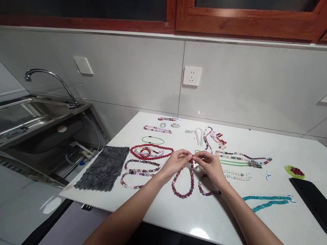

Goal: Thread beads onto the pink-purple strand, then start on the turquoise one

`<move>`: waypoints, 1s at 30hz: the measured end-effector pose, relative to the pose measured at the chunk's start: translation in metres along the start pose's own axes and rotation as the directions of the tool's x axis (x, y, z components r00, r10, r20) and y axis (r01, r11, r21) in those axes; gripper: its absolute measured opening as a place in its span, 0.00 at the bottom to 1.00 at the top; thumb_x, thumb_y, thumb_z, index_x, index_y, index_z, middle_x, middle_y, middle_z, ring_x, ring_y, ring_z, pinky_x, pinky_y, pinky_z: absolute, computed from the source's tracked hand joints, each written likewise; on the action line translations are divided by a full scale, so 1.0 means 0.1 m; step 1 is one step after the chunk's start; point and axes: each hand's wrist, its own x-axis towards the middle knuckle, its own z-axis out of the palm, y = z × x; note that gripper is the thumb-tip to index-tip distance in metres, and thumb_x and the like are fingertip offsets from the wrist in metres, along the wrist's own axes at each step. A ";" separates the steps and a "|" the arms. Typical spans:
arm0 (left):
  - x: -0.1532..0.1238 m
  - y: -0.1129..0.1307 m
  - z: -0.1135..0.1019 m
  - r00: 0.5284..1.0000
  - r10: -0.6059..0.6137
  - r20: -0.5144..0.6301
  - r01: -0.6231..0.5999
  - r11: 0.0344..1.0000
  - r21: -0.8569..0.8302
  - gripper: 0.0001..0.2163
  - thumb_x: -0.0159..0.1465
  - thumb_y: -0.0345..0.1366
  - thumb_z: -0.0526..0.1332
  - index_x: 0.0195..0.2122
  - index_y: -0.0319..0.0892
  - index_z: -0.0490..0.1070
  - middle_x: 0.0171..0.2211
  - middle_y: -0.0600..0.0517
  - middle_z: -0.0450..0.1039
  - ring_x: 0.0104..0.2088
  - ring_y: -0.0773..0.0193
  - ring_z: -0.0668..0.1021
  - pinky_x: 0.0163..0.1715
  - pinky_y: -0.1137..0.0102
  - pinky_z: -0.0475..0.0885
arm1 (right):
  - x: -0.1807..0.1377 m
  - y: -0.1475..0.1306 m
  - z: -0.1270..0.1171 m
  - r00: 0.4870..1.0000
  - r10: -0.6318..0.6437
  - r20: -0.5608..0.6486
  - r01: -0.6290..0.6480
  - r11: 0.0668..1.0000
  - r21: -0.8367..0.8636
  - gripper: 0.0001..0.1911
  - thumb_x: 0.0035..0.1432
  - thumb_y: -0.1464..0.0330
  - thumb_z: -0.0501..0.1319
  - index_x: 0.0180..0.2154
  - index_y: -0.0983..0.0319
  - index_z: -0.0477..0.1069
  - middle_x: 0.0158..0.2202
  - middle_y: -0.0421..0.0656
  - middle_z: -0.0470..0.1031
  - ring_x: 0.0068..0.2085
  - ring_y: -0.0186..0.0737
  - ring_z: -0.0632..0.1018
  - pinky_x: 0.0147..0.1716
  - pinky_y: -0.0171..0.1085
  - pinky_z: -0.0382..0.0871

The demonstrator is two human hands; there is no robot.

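Observation:
A dark red bead necklace [184,195] hangs in a loop below my fingers, its lower part at the white tabletop. My left hand [177,163] pinches its upper end from the left. From the right, my right hand [210,166] pinches the same spot, fingertips almost touching the left ones. What lies exactly between the fingertips is too small to make out. Left of my hands lie a bright red bead necklace [137,148] and a dark multicoloured strand [136,170]. Partly hidden under my right hand is another dark bead loop [203,192].
A dark grey cloth [104,168] covers the table's left end. Teal bead strands [270,205], a small green dish [291,170] with red beads and a black phone-like slab [321,207] lie to the right. Farther left stands a steel sink [38,129] with a faucet [50,73].

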 end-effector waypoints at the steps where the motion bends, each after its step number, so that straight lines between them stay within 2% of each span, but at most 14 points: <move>1: -0.01 0.01 0.00 1.000 -0.004 -0.001 0.004 1.000 0.000 0.20 0.57 0.51 0.63 0.39 0.39 0.71 0.33 0.50 0.71 0.26 0.72 0.68 0.26 0.75 0.59 | 0.00 0.01 0.00 1.000 -0.005 -0.010 0.004 1.000 -0.012 0.13 0.56 0.57 0.63 0.34 0.61 0.74 0.35 0.46 0.77 0.37 0.43 0.75 0.38 0.41 0.67; 5: -0.02 0.04 0.00 1.000 -0.026 -0.011 0.026 1.000 0.012 0.19 0.58 0.51 0.61 0.39 0.39 0.72 0.36 0.49 0.71 0.27 0.72 0.69 0.27 0.75 0.61 | -0.01 0.02 0.00 0.997 -0.052 -0.050 0.048 0.995 -0.090 0.11 0.59 0.60 0.59 0.33 0.60 0.73 0.34 0.44 0.76 0.36 0.42 0.75 0.38 0.40 0.66; 9: -0.03 0.04 -0.01 0.995 -0.064 0.070 0.065 0.998 -0.005 0.18 0.59 0.49 0.61 0.40 0.39 0.74 0.36 0.49 0.70 0.28 0.71 0.68 0.28 0.75 0.62 | -0.02 0.02 0.01 0.982 -0.177 -0.060 0.161 0.964 -0.212 0.10 0.63 0.64 0.54 0.34 0.60 0.70 0.34 0.43 0.74 0.37 0.41 0.74 0.39 0.40 0.65; 14: -0.02 0.08 -0.05 0.975 -0.137 0.176 0.147 0.988 -0.047 0.16 0.58 0.46 0.63 0.39 0.38 0.75 0.34 0.50 0.70 0.30 0.70 0.68 0.31 0.73 0.62 | -0.04 0.02 -0.02 0.943 -0.331 0.020 0.319 0.888 -0.332 0.08 0.64 0.68 0.52 0.35 0.60 0.69 0.34 0.44 0.72 0.37 0.41 0.72 0.39 0.40 0.65; 20: -0.02 0.14 -0.12 0.928 -0.258 0.269 0.285 0.956 -0.064 0.15 0.55 0.46 0.65 0.37 0.39 0.75 0.34 0.50 0.70 0.33 0.67 0.70 0.32 0.72 0.63 | -0.05 -0.04 -0.06 0.879 -0.463 0.113 0.471 0.812 -0.344 0.07 0.64 0.72 0.53 0.37 0.59 0.70 0.39 0.47 0.72 0.42 0.43 0.73 0.42 0.43 0.66; 24: -0.04 0.18 -0.15 0.901 -0.299 0.316 0.321 0.947 -0.021 0.16 0.53 0.45 0.67 0.37 0.39 0.76 0.34 0.49 0.70 0.33 0.66 0.70 0.32 0.72 0.63 | -0.06 -0.11 -0.07 0.866 -0.472 0.166 0.500 0.812 -0.301 0.09 0.64 0.73 0.54 0.36 0.58 0.71 0.42 0.46 0.73 0.44 0.43 0.73 0.43 0.43 0.67; 30: -0.06 0.24 -0.19 0.881 -0.298 0.367 0.325 0.946 -0.013 0.13 0.53 0.43 0.67 0.33 0.38 0.76 0.29 0.52 0.67 0.28 0.69 0.67 0.30 0.72 0.63 | -0.08 -0.15 -0.05 0.900 -0.386 0.204 0.429 0.869 -0.248 0.09 0.65 0.71 0.53 0.36 0.59 0.71 0.36 0.44 0.73 0.39 0.40 0.73 0.40 0.41 0.67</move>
